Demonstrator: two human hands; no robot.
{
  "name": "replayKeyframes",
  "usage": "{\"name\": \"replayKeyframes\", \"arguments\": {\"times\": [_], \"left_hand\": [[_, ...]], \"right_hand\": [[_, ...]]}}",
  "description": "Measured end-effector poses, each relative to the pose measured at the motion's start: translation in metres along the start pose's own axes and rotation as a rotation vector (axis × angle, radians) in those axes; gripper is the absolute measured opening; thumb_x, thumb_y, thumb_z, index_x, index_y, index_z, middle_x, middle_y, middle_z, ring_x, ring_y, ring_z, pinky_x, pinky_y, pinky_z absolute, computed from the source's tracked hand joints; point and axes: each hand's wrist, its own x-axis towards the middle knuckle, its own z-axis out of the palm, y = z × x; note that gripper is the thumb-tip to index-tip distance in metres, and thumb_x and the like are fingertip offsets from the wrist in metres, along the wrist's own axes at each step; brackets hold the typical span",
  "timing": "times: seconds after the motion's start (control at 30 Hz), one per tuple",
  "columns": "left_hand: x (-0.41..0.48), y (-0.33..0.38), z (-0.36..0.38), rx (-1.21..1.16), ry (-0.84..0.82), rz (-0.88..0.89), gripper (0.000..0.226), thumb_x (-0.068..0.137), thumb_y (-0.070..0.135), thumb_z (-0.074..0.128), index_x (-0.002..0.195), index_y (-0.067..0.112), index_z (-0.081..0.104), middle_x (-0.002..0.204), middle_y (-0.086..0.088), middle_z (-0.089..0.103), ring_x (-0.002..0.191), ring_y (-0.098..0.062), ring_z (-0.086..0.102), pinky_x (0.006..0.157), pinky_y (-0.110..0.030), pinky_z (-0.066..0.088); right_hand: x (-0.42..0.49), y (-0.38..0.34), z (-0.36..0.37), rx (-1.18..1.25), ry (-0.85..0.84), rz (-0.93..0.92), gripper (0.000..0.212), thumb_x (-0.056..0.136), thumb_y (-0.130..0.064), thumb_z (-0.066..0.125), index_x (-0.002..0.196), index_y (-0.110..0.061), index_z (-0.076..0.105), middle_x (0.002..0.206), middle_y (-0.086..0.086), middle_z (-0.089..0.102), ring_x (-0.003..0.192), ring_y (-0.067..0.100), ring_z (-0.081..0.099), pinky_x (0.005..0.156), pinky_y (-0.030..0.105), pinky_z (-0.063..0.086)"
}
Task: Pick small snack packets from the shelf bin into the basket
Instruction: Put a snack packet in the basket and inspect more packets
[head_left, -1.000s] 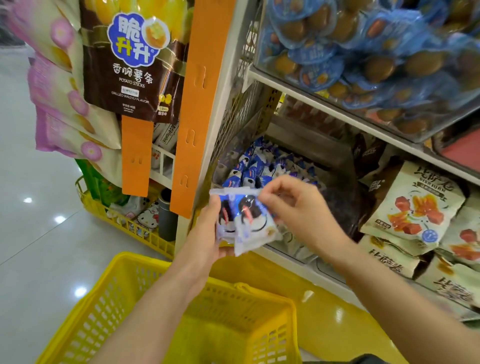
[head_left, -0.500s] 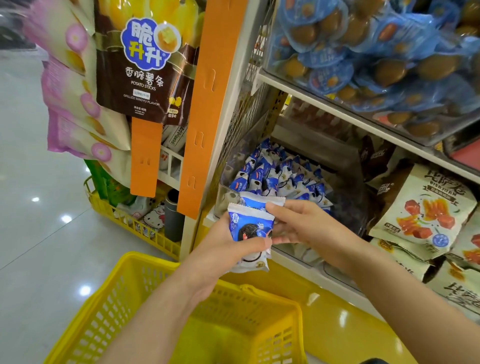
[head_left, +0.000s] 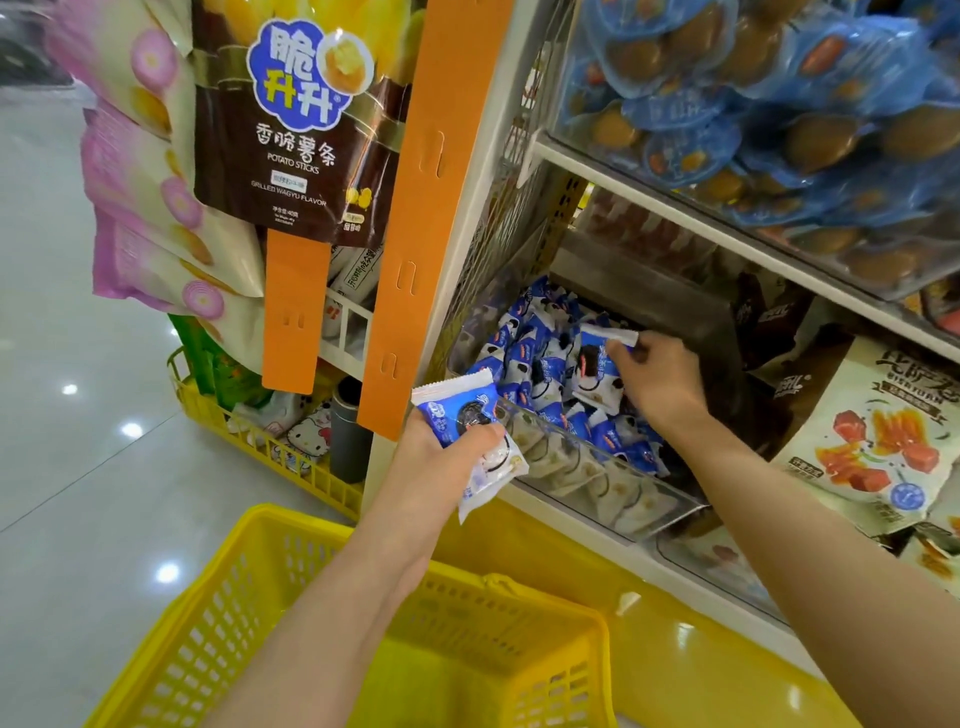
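Back into the shelf bin (head_left: 649, 514) goes my right hand (head_left: 660, 384), fingertips pinching another cookie packet (head_left: 597, 364) by its crimped top seal. My left hand (head_left: 441, 467) grips the gathered packets (head_left: 462, 415) just near the bin, above the yellow basket (head_left: 208, 623). They should be light, with slick film and crumbly insides (so no squeezing). Far left, a brown bag (head_left: 296, 130) reads "POTATO STICKS, GRILLED WAGYU FLAVOR".

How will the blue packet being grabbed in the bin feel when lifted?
Probably light: the right hand pinches the packet by its top edge. The shiny wrapper likely crinkles and may slip. The pictured cookie could crack if squeezed.
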Motion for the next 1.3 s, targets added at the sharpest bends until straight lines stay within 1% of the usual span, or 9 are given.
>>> {"name": "replayKeyframes", "arguments": {"times": [0.23,0.33,0.43,0.63,0.77,0.97,1.07,1.17,1.3], "left_hand": [[0.007,-0.003,0.0,-0.007,0.015,-0.015,0.037,0.083,0.016,0.065,0.117,0.022,0.052,0.104,-0.005,0.067,0.092,-0.02,0.067,0.083,-0.041,0.054],[0.009,-0.004,0.002,-0.016,0.005,-0.02,0.036,0.083,0.015,0.066,0.116,0.021,0.053,0.103,-0.004,0.068,0.091,-0.02,0.067,0.081,-0.039,0.055],[0.009,-0.005,0.003,-0.003,-0.01,-0.026,0.039,0.083,0.016,0.066,0.12,0.02,0.052,0.106,-0.005,0.067,0.093,-0.021,0.067,0.083,-0.04,0.055],[0.01,-0.005,0.001,-0.019,-0.007,-0.027,0.039,0.083,0.016,0.066,0.119,0.021,0.052,0.103,-0.003,0.068,0.086,-0.016,0.068,0.067,-0.028,0.053],[0.011,-0.006,0.001,-0.02,-0.013,-0.035,0.042,0.082,0.016,0.066,0.121,0.019,0.051,0.103,-0.005,0.068,0.086,-0.017,0.068,0.071,-0.032,0.055],[0.013,-0.005,0.005,-0.036,-0.008,-0.057,0.044,0.083,0.015,0.065,0.123,0.013,0.048,0.11,-0.012,0.065,0.091,-0.024,0.067,0.083,-0.042,0.054],[0.013,-0.005,0.006,-0.065,-0.004,-0.067,0.036,0.086,0.015,0.061,0.12,0.015,0.05,0.111,-0.013,0.065,0.094,-0.027,0.066,0.09,-0.049,0.05],[0.009,-0.009,0.005,0.022,-0.066,-0.017,0.031,0.088,0.021,0.059,0.119,0.022,0.052,0.11,-0.006,0.067,0.096,-0.02,0.067,0.092,-0.045,0.051],[0.003,-0.015,0.001,0.159,-0.14,0.092,0.033,0.088,0.026,0.059,0.121,0.029,0.055,0.114,0.001,0.066,0.102,-0.012,0.064,0.09,-0.037,0.05]], "right_hand": [[0.007,0.004,0.012,-0.282,-0.323,0.091,0.037,0.09,-0.03,0.058,0.061,-0.011,0.047,0.063,0.006,0.054,0.058,0.021,0.055,0.057,0.027,0.045],[0.009,0.002,0.014,-0.306,-0.325,0.118,0.039,0.089,-0.031,0.059,0.058,-0.011,0.047,0.058,0.006,0.054,0.052,0.019,0.056,0.049,0.025,0.043],[0.014,-0.002,0.019,-0.218,-0.319,0.126,0.041,0.088,-0.032,0.061,0.056,-0.01,0.048,0.068,0.015,0.06,0.073,0.033,0.066,0.067,0.037,0.052],[0.018,-0.006,0.035,-0.042,-0.251,0.124,0.047,0.089,-0.03,0.06,0.051,-0.008,0.044,0.063,0.02,0.057,0.075,0.04,0.066,0.069,0.04,0.053],[0.016,-0.004,0.044,-0.066,-0.348,0.153,0.045,0.092,-0.03,0.054,0.057,-0.003,0.049,0.059,0.017,0.053,0.072,0.032,0.059,0.065,0.032,0.044],[0.012,-0.006,0.033,0.119,-0.313,0.229,0.051,0.097,-0.035,0.042,0.112,0.012,0.057,0.102,0.03,0.064,0.089,0.039,0.064,0.087,0.049,0.05],[-0.008,-0.014,0.016,0.092,-0.215,0.056,0.037,0.098,-0.035,0.039,0.104,-0.006,0.062,0.082,0.012,0.065,0.072,0.025,0.062,0.064,0.034,0.049],[-0.045,-0.03,0.002,0.271,-0.124,-0.142,0.021,0.096,-0.034,0.043,0.097,-0.022,0.059,0.081,-0.01,0.063,0.07,0.013,0.06,0.065,0.027,0.05],[-0.095,-0.049,-0.002,0.398,-0.198,-0.288,0.011,0.093,-0.032,0.048,0.094,-0.028,0.059,0.076,-0.013,0.06,0.069,0.002,0.055,0.058,0.013,0.044]]}}
